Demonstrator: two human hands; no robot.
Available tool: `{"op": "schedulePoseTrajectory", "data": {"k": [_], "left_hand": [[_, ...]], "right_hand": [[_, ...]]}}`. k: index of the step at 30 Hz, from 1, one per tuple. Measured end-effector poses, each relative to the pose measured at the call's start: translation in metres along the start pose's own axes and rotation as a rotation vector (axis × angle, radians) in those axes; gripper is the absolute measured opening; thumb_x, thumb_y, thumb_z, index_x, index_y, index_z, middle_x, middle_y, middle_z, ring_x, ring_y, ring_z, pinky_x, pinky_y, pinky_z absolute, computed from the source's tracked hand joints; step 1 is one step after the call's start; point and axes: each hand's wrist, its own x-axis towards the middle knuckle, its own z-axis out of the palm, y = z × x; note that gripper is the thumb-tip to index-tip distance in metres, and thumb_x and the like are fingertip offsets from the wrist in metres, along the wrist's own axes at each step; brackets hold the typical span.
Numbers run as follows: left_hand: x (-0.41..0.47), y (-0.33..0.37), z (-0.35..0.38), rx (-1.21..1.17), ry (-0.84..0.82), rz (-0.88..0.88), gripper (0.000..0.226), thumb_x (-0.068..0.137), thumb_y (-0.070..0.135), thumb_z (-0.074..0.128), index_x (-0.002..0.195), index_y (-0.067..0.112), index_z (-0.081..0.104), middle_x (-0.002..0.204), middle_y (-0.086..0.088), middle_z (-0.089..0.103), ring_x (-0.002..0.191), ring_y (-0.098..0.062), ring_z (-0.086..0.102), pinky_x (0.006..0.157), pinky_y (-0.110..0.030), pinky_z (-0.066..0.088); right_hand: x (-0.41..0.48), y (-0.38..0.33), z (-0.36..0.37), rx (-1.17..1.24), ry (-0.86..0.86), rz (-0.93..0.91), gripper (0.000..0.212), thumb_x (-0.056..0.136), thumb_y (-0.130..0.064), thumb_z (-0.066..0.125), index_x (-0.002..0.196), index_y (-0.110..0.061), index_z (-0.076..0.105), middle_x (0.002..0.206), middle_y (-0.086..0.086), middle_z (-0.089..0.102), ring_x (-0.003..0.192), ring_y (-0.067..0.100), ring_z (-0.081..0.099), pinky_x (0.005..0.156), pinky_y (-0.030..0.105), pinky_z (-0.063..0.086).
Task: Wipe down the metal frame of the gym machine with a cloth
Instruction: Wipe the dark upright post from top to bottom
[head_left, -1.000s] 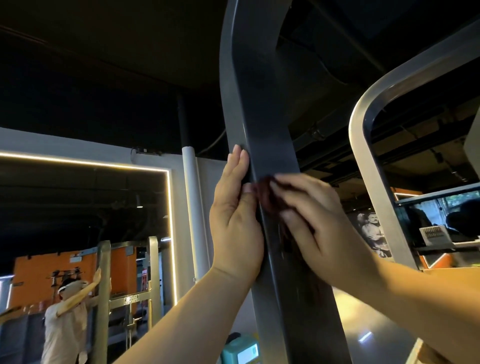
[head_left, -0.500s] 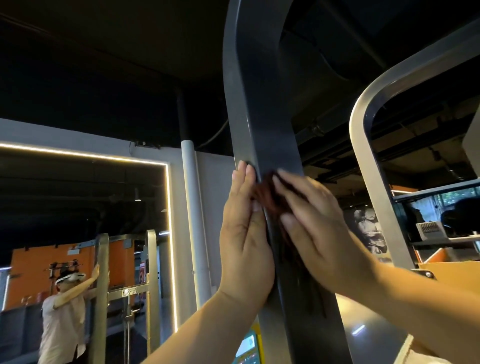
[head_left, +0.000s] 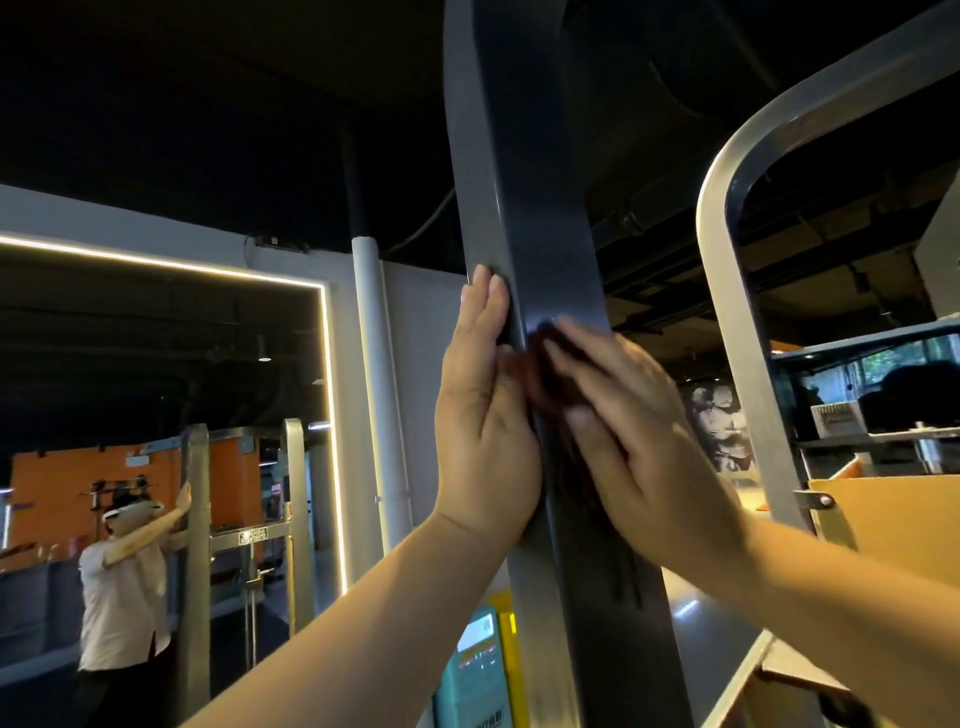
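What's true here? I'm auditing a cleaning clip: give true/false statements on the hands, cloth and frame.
1. The right hand presses a dark cloth on the frame. True.
2. The left hand holds a spray bottle. False: it rests flat on the frame's left side.
3. The cloth is white. False: it is dark reddish.
4. A person at lower left reaches up to a post. True.

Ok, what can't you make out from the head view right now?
All in the head view:
Cloth: mostly hidden under the right hand; only a dark reddish patch shows, so its size is unknown.
Right hand's fingers: motion-blurred, tips indistinct.
Dark metal frame: top and base cut off by the picture edges.
Dirt or streaks on the frame: too dim to judge.
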Motion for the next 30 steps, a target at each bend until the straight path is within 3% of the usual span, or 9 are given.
{"op": "schedulePoseTrajectory", "data": {"k": [5,9,13,16,21,24,27,30], "left_hand": [[0.001,-0.001,-0.001,0.032,-0.012,-0.005,0.050,0.106,0.009,0.038,0.155,0.010,0.039,0.167,-0.001,0.033,0.155,-0.005,0.025,0.129,-0.040,0.022],[-0.004,0.002,0.000,0.001,-0.031,-0.033,0.051,0.104,0.011,0.038,0.155,0.017,0.038,0.169,0.004,0.028,0.156,-0.003,0.021,0.130,-0.044,0.018],[-0.019,0.000,0.000,0.017,-0.050,-0.034,0.050,0.106,0.014,0.038,0.156,0.021,0.036,0.169,0.009,0.025,0.156,-0.001,0.018,0.131,-0.044,0.016],[-0.025,-0.002,-0.001,0.026,-0.046,-0.018,0.051,0.106,0.011,0.038,0.156,0.015,0.036,0.169,0.005,0.027,0.157,-0.004,0.018,0.131,-0.043,0.016],[-0.025,-0.001,-0.003,0.070,-0.045,-0.013,0.050,0.107,0.012,0.038,0.157,0.012,0.036,0.169,0.004,0.029,0.157,-0.004,0.020,0.130,-0.039,0.018],[-0.030,-0.001,-0.002,0.053,-0.041,-0.020,0.051,0.106,0.008,0.038,0.157,0.011,0.036,0.169,0.002,0.028,0.157,-0.006,0.019,0.130,-0.044,0.017],[-0.036,-0.002,-0.001,0.024,-0.037,-0.030,0.051,0.106,0.010,0.038,0.157,0.014,0.036,0.170,0.003,0.027,0.158,-0.007,0.018,0.130,-0.048,0.016],[-0.038,-0.002,-0.002,0.017,-0.039,-0.019,0.051,0.106,0.008,0.038,0.156,0.012,0.035,0.169,0.001,0.027,0.158,-0.008,0.018,0.130,-0.048,0.016]], "right_hand": [[0.039,-0.001,0.000,0.012,0.081,0.124,0.045,0.107,-0.021,0.046,0.151,-0.013,0.049,0.159,-0.004,0.042,0.149,0.006,0.031,0.123,0.039,0.030],[-0.021,-0.012,0.006,-0.015,0.023,0.038,0.045,0.106,-0.015,0.045,0.150,-0.007,0.047,0.159,0.004,0.040,0.149,0.018,0.035,0.121,0.041,0.032],[-0.072,-0.016,0.002,-0.016,-0.070,-0.001,0.051,0.102,-0.018,0.044,0.153,-0.017,0.043,0.164,-0.002,0.033,0.151,0.022,0.033,0.122,0.038,0.030],[-0.050,-0.005,-0.004,-0.028,-0.070,-0.008,0.048,0.104,-0.018,0.044,0.152,-0.010,0.044,0.163,0.001,0.036,0.152,0.020,0.032,0.122,0.040,0.031],[-0.003,-0.001,-0.002,0.015,0.047,0.175,0.045,0.106,-0.020,0.047,0.151,-0.014,0.047,0.158,-0.003,0.041,0.150,0.010,0.032,0.122,0.038,0.032],[-0.040,-0.006,-0.002,-0.032,-0.010,0.078,0.044,0.106,-0.016,0.046,0.150,-0.009,0.048,0.159,0.003,0.041,0.150,0.017,0.034,0.122,0.040,0.032],[-0.086,-0.011,-0.004,-0.066,-0.095,-0.009,0.044,0.107,-0.024,0.040,0.150,-0.014,0.047,0.162,0.002,0.038,0.151,0.024,0.033,0.122,0.042,0.032],[-0.085,-0.010,-0.007,-0.066,-0.104,-0.032,0.044,0.107,-0.022,0.040,0.150,-0.014,0.048,0.161,0.003,0.040,0.151,0.024,0.035,0.122,0.042,0.033]]}}
